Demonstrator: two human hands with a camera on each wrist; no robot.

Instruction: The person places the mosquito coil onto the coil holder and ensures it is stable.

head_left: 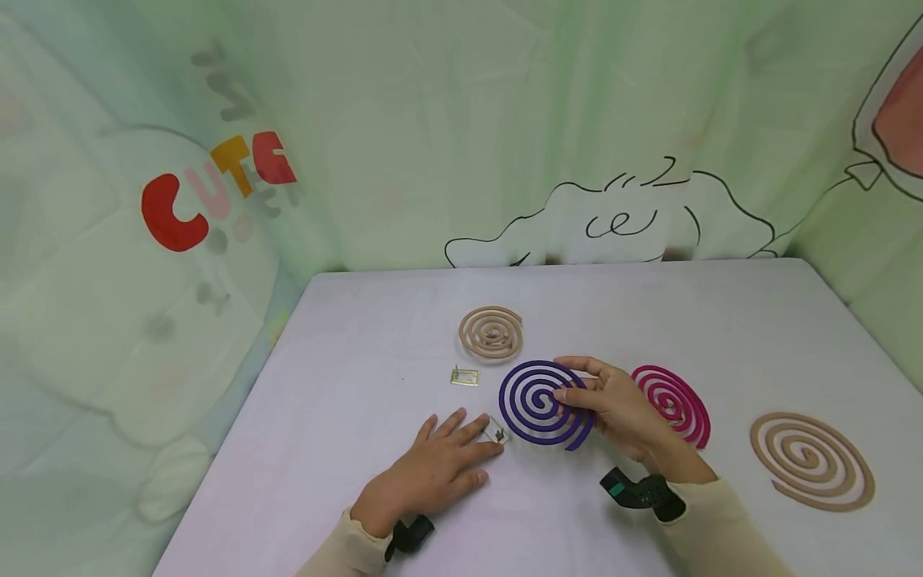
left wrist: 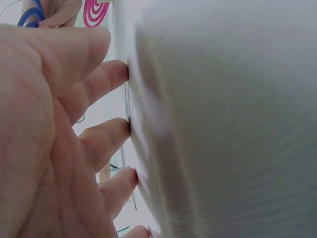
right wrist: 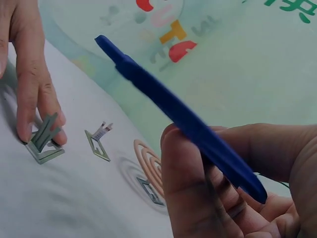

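Observation:
A dark blue spiral coil (head_left: 542, 361) is pinched between the thumb and fingers of my right hand (head_left: 627, 413); the right wrist view shows the coil (right wrist: 173, 106) edge-on and tilted. My left hand (head_left: 440, 469) lies spread on the table, its fingertips touching a small metal stand (head_left: 496, 431) just left of the coil. In the right wrist view that stand (right wrist: 44, 148) has an upright prong, with two fingers at its frame. Another small stand (head_left: 465, 377) lies behind the left hand. A tan coil (head_left: 491, 332) sits over a stand further back.
To the right of my right hand is a pink coil (head_left: 671, 405), with something small under its centre. A larger tan coil (head_left: 812, 462) lies at the far right of the white table (head_left: 360, 336). Printed curtains (head_left: 447, 144) hang behind the table.

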